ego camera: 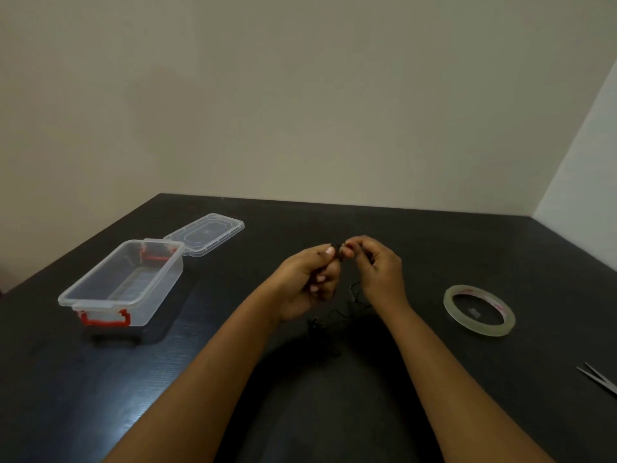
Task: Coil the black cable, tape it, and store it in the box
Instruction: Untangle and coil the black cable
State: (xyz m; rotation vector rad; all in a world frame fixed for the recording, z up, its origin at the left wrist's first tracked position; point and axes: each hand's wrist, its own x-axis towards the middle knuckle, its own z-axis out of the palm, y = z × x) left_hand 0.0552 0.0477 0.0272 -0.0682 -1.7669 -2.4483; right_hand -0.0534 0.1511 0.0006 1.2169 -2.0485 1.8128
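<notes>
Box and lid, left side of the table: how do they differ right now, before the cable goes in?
The box is a deep tub standing open side up; the lid is a shallow flat panel lying behind it. The box carries red latches at both ends; the lid shows none. The box sits nearer the person, the lid farther back. Both are clear plastic on the dark table.
</notes>
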